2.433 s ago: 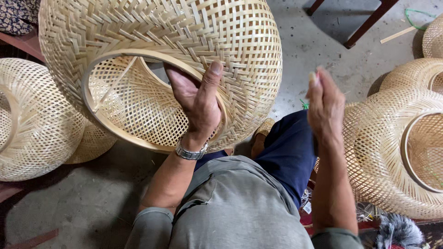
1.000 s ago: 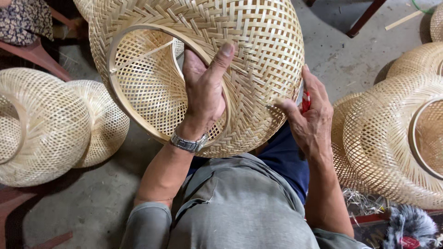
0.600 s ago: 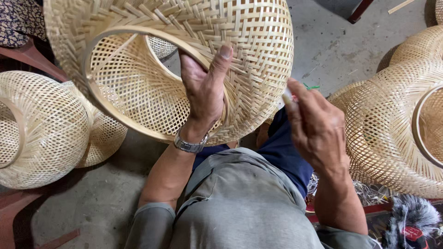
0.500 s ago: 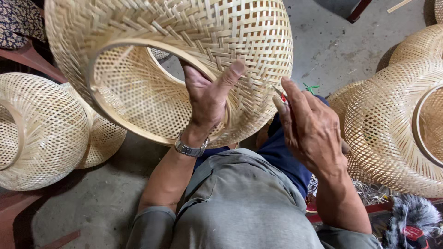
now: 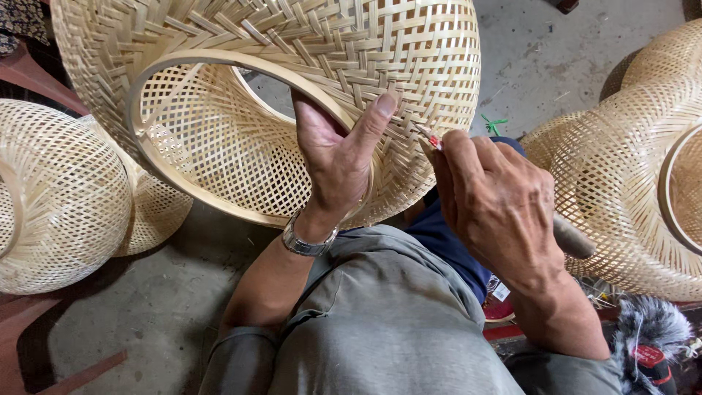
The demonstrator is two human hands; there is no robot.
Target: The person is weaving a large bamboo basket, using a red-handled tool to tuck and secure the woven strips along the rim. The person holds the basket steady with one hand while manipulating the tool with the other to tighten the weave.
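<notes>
**Steadied by one hand, worked by the other**

Up close, a seated person holds a large woven bamboo shade [image 5: 307, 80] tipped on its side above the lap, its round wooden hoop [image 5: 219, 132] turned toward the face so the open mouth and inner weave can be seen. The left hand [image 5: 336, 157] hooks over that hoop, thumb pressed flat on the outer weave and fingers tucked inside, clamping the rim so the light shell does not roll. The right hand [image 5: 501, 201] is closed around a small tool [image 5: 433, 139] with a red tip, its point set against the weave just beside the left thumb; a dark handle [image 5: 574, 238] juts from the heel of the palm. The two hands sit near each other, not touching. A metal wristwatch [image 5: 307, 241] rides the left wrist. More woven shades stand on the concrete floor [image 5: 146, 307], one at left [image 5: 62, 194] and one at right [image 5: 621, 175], within reach but well apart from the one in hand.
</notes>
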